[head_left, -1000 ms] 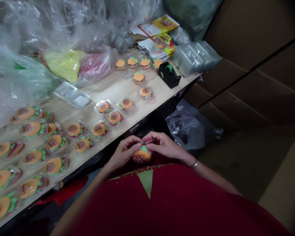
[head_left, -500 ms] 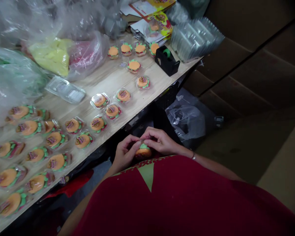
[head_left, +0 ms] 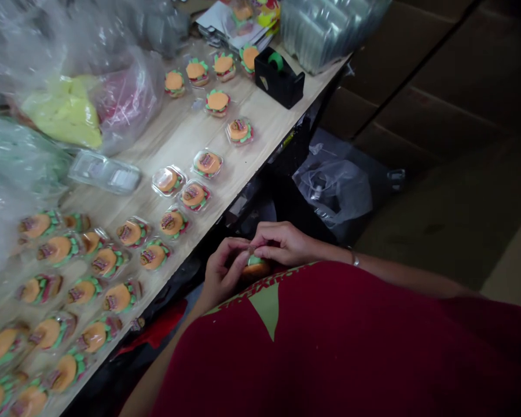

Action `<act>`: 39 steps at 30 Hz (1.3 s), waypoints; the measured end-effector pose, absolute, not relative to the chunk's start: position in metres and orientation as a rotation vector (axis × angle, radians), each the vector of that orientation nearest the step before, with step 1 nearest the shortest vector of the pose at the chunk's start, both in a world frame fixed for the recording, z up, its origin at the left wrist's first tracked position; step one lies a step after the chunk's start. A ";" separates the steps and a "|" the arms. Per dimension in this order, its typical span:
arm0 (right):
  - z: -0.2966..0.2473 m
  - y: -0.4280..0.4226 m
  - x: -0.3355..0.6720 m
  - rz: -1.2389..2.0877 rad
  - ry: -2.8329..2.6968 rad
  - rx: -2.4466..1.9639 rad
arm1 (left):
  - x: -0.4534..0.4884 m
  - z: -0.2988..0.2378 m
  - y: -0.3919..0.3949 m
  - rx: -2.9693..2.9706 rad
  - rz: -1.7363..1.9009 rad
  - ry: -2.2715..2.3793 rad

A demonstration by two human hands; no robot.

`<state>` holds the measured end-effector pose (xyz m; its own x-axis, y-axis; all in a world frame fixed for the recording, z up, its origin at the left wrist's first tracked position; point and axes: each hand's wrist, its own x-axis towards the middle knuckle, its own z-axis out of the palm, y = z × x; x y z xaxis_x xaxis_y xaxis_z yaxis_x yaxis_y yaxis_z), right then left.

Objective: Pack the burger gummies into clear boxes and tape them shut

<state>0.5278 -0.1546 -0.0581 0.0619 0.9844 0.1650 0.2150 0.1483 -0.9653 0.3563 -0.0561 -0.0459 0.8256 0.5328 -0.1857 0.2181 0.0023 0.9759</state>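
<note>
Close to my body, below the table edge, both hands meet at a toy burger (head_left: pixel 255 267) with an orange-brown bun and a pale green layer. My left hand (head_left: pixel 226 267) grips its left side, thumb and fingers pinched near the top. My right hand (head_left: pixel 281 244) pinches at its upper right, fingertips almost touching the left ones. The burger's lower part is hidden by my red shirt. Whether a clear case encloses it, I cannot tell. On the table nearby, packed toy burgers (head_left: pixel 172 222) sit in clear cases with labels on top.
A black tape dispenser (head_left: pixel 279 78) with green tape stands near the table's right edge. Behind it are stacked clear plastic cases (head_left: pixel 325 29). A closed clear case (head_left: pixel 105 172) lies mid-table. Plastic bags (head_left: pixel 61 110) of yellow and pink pieces fill the back left. Cartons (head_left: pixel 443 116) stand at right.
The view has shifted and turned a little, so the table's contents sit differently in the picture. Both hands stay on the burger, their fingertips nearly in the same pinch.
</note>
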 end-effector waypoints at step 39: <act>-0.114 0.061 0.740 0.679 -0.514 -1.571 | 0.492 -0.050 0.264 1.419 0.612 1.250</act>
